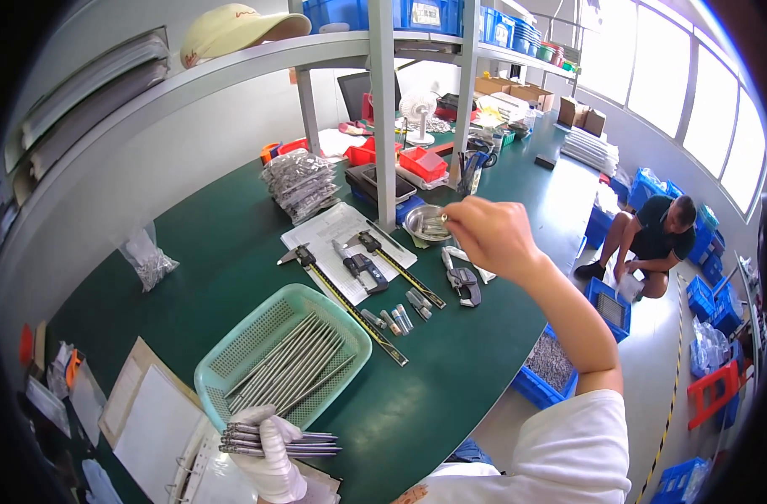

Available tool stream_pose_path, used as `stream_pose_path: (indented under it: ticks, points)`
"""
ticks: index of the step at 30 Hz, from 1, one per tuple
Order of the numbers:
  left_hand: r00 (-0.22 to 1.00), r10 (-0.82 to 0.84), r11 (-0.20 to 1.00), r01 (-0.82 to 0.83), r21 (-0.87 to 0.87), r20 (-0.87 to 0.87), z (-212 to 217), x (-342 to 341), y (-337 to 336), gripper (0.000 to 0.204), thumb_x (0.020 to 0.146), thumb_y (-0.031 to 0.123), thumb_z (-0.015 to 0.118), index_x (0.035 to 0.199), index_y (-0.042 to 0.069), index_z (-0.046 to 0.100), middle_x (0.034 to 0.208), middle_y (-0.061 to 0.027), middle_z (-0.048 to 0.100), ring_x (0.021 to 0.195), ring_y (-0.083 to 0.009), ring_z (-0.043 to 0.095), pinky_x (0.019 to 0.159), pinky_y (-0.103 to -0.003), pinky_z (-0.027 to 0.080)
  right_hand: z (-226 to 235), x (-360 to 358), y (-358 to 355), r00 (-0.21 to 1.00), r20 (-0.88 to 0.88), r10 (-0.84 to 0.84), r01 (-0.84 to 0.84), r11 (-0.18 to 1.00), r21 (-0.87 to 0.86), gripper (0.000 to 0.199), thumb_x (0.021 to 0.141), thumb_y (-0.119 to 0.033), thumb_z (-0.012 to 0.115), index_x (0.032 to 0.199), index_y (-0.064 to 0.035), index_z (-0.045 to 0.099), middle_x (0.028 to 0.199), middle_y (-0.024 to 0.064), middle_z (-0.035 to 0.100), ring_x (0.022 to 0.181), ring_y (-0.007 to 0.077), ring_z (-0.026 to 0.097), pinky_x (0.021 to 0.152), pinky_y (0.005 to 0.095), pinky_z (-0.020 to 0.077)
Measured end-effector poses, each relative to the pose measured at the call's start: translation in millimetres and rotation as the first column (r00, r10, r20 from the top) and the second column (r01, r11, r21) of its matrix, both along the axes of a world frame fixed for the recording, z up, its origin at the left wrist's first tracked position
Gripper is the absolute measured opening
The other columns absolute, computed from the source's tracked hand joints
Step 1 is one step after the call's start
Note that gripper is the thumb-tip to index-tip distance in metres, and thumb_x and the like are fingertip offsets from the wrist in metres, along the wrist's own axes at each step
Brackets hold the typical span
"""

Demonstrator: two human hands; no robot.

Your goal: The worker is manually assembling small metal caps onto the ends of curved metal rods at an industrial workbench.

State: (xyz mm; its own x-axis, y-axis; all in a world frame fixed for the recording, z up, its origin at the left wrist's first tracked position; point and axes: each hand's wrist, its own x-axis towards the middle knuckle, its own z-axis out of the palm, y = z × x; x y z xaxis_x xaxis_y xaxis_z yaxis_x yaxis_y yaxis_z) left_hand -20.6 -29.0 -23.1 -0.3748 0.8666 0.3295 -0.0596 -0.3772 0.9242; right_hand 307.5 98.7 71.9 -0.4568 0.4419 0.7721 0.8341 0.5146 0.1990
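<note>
My left hand (pixel 272 458), in a white glove, is closed round a bundle of thin metal rods (pixel 316 445) at the front edge of a light green plastic basket (pixel 357 321). More rods (pixel 287 370) of the same kind lie loosely side by side in the basket. My bare right hand (pixel 488 235) is raised over the far part of the table, fingers pinched on a small shiny piece whose kind is too small to tell. Just beyond its fingertips sits a round metal bowl (pixel 413 223) with small metal pieces (pixel 432 225) in it.
On the green table (pixel 451 370), calipers (pixel 350 307) and a micrometer (pixel 463 284) lie between basket and bowl. An open ring binder (pixel 157 420) is left of the basket. Shelf posts (pixel 383 118) rise at the back. Another person (pixel 652 239) crouches right, by blue crates (pixel 609 307).
</note>
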Motion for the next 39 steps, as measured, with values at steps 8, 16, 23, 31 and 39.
stream_pose_path:
  ticks: [8, 16, 23, 31, 39]
  points:
    - [0.998, -0.053, 0.999, 0.053, 0.000, 0.017, -7.0, -1.5, -1.4, 0.022, 0.086, 0.019, 0.060, 0.095, 0.003, 0.048, 0.062, -0.0023, 0.044, 0.053, -0.0125, 0.046, 0.050, -0.027, 0.043, -96.8, 76.9, 47.7, 0.927, 0.334, -0.172, 0.186, 0.982, -0.010, 0.016, 0.071, -0.011, 0.060, 0.087, -0.0136, 0.056, 0.070, 0.0016, 0.053, 0.057, 0.0187, 0.060, 0.047, 0.0334, 0.0460]
    - [0.999, -0.033, 0.999, 0.034, -0.018, 0.032, -2.0, 0.8, -2.0, 0.022, 0.086, 0.020, 0.061, 0.093, 0.003, 0.047, 0.060, -0.0017, 0.043, 0.051, -0.0120, 0.046, 0.049, -0.027, 0.043, -173.8, 118.2, -22.0, 0.864, 0.057, -0.500, 0.503, 0.862, -0.059, 0.016, 0.077, -0.016, 0.063, 0.093, -0.0181, 0.061, 0.067, 0.0015, 0.052, 0.055, 0.0182, 0.059, 0.047, 0.0342, 0.0460]
    - [0.991, -0.002, 1.000, 0.003, -0.002, 0.132, 6.1, -2.7, -6.6, 0.026, 0.087, 0.027, 0.061, 0.090, 0.006, 0.048, 0.059, -0.0005, 0.043, 0.050, -0.0121, 0.045, 0.048, -0.026, 0.041, -196.8, 106.9, -22.2, 0.831, -0.207, -0.516, 0.456, 0.845, -0.278, 0.010, 0.080, -0.017, 0.062, 0.090, -0.0152, 0.063, 0.075, 0.0050, 0.061, 0.062, 0.0283, 0.060, 0.053, 0.0375, 0.0472]
    - [0.977, -0.213, 0.975, 0.214, 0.053, -0.026, 24.9, 15.9, 1.5, 0.024, 0.078, 0.014, 0.073, 0.070, 0.005, 0.052, 0.057, -0.0028, 0.056, 0.048, -0.0078, 0.052, 0.044, -0.020, 0.041, -116.9, 42.0, -18.9, 0.740, -0.626, -0.247, -0.036, 0.914, -0.404, 0.009, 0.074, -0.004, 0.067, 0.082, -0.0014, 0.068, 0.068, 0.0037, 0.055, 0.058, 0.0115, 0.050, 0.051, 0.0236, 0.0358]
    - [0.957, -0.286, 0.958, 0.285, -0.034, -0.045, 34.8, 5.9, -0.3, 0.021, 0.080, 0.009, 0.070, 0.069, 0.003, 0.052, 0.057, -0.0016, 0.055, 0.050, -0.0058, 0.049, 0.045, -0.020, 0.039, -15.2, -92.6, -44.0, 0.634, -0.598, 0.490, -0.755, 0.561, -0.340, 0.010, 0.072, -0.001, 0.066, 0.082, -0.0026, 0.070, 0.066, 0.0049, 0.059, 0.055, 0.0118, 0.052, 0.050, 0.0214, 0.0390]
